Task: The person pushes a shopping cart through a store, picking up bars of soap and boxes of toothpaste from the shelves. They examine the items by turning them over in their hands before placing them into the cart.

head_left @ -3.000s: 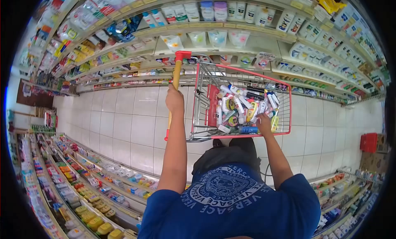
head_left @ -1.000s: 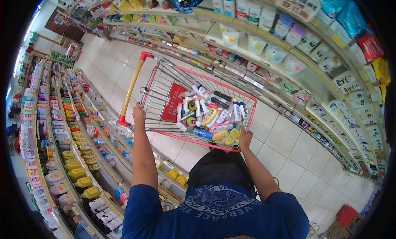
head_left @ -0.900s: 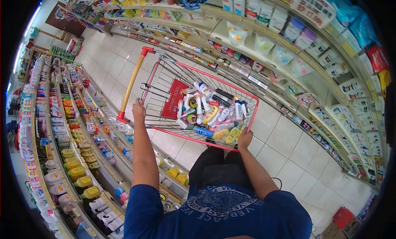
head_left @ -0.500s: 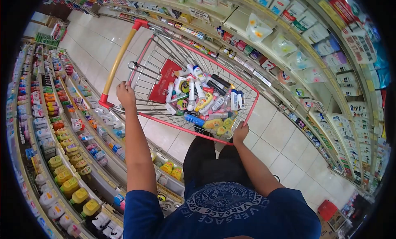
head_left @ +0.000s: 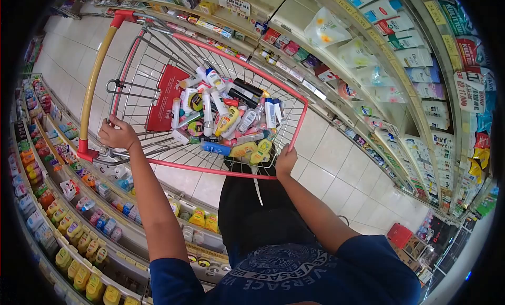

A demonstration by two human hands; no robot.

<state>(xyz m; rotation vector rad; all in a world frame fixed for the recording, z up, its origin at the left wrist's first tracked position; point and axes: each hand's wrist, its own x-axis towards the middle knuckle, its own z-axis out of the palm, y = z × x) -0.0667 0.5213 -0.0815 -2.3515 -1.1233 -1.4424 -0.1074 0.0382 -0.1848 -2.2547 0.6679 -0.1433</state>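
A wire shopping cart with red trim stands at an angle in front of me. My left hand has its fingers curled on the cart's metal frame, close to the lower end of the yellow handle. At the opposite end, my right hand is closed around the red rim at the near corner. In the basket lies a jumbled heap of toiletries, including a yellow bottle, a blue tube, a black bottle and several white bottles. A red panel sits inside the handle end.
Stocked shelves run along the left, with yellow bottles low down. More shelves curve along the right, holding refill pouches and price labels. Light floor tiles show between them. A red box stands at lower right.
The cart and both my hands have shifted left in view, and the cart appears larger. The shelves on the right have swung with the camera's turn. Both hands stay on the cart.
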